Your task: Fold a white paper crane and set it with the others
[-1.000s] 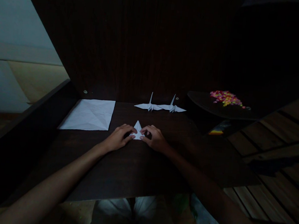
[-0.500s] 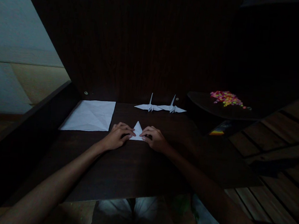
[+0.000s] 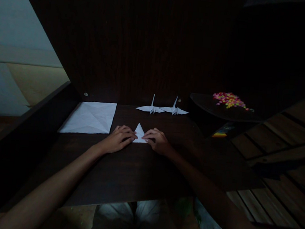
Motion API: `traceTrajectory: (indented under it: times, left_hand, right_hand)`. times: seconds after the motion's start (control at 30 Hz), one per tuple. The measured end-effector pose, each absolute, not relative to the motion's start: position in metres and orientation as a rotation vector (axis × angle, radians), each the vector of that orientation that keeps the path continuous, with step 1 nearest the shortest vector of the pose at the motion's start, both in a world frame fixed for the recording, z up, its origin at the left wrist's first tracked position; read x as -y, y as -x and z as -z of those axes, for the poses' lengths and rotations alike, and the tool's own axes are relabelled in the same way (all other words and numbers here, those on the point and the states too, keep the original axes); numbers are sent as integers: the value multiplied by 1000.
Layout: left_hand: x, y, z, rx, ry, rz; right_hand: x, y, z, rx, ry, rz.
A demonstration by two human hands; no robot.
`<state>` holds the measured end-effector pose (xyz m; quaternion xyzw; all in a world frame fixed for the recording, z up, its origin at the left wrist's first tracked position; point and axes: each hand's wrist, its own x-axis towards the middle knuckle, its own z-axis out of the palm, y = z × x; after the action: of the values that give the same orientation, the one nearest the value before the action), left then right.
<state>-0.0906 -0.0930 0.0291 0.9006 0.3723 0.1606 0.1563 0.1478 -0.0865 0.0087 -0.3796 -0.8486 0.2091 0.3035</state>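
Note:
A small white piece of folded paper (image 3: 139, 130), shaped like a triangle with its tip pointing away from me, lies on the dark tabletop. My left hand (image 3: 118, 139) grips its left side, thumb and fingers closed at the lower left corner. On the opposite side my right hand (image 3: 158, 141) pinches the right edge in the same way. Fingertips cover both lower corners. Beyond my hands stand two white origami cranes (image 3: 151, 109), wings spread and almost touching. A larger creased white sheet (image 3: 90, 117) lies flat to the left.
A dark side panel (image 3: 29, 128) borders the desk on the left, and a tall dark back panel (image 3: 137, 44) rises behind. On a rounded shelf (image 3: 204, 107) at the right lies a heap of small colourful pieces (image 3: 231, 100). Wooden slats (image 3: 278, 206) show at far right.
The whole view has shifted very slightly. My left thumb lies a little straighter along the paper's edge; both hands otherwise keep their grip in the same place.

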Motion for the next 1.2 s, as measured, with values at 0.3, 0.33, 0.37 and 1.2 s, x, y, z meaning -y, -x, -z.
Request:
traceTrajectory:
  times: [0.3, 0.33, 0.37, 1.2]
  left_hand:
    - [96, 86, -27, -1204, -2549, -490]
    - [96, 86, -26, -1219, -2539, -498]
    - [97, 86, -26, -1227, -2532, -502]
    - [125, 64, -58, -1186, -1827, -1154]
  right_hand:
    - [92, -146, -8, 2215, 975, -521]
    - [92, -146, -8, 2217, 983, -511]
    - [93, -146, -8, 2221, 994, -499]
    - [112, -147, -42, 1762, 891, -639]
